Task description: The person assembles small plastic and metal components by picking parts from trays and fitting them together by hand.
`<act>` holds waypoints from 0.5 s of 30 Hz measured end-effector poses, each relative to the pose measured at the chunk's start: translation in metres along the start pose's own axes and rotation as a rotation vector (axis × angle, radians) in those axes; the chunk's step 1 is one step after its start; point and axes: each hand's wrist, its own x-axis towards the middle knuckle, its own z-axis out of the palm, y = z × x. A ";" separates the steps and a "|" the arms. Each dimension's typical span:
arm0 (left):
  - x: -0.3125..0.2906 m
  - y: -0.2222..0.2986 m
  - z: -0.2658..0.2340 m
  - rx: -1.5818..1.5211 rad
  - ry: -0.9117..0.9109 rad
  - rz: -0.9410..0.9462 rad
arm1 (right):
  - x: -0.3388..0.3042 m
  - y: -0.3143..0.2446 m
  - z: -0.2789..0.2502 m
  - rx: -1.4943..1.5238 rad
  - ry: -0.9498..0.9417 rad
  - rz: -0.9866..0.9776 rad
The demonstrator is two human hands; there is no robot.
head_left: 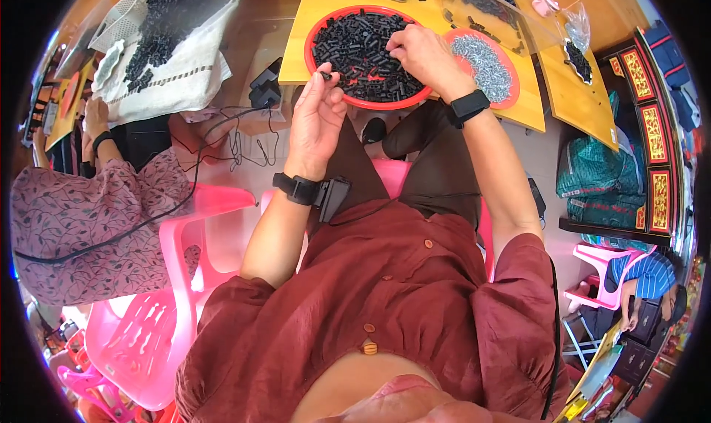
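Note:
A red round basin (309, 32) full of small black plastic pieces (355, 49) sits at the front edge of the yellow table. At its near left rim, my left hand (317, 119) pinches a small black piece (324, 76) between thumb and fingertip, palm turned up. My right hand (426, 59) reaches over the basin's right side, its fingers pinched together just above the black pieces; whatever they hold is hidden. Under that wrist, partly covered, a shallow red dish (512, 90) holds many small silvery metal parts (481, 64).
Clear plastic bins (492, 12) with black pieces stand farther back on the yellow table (296, 60). On the left, a white cloth (178, 75) bears a black heap, with a person in a patterned top (96, 230) beside it. Pink chairs (141, 341) and green sacks (600, 171) flank me.

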 end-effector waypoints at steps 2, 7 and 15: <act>0.000 0.001 -0.001 -0.014 -0.019 0.011 | 0.000 -0.006 0.001 0.029 -0.036 -0.015; 0.000 0.000 0.001 -0.007 -0.013 0.008 | 0.001 -0.006 0.008 0.052 0.007 -0.076; -0.003 0.001 -0.002 -0.029 -0.021 -0.023 | 0.006 -0.008 0.016 0.045 -0.136 -0.184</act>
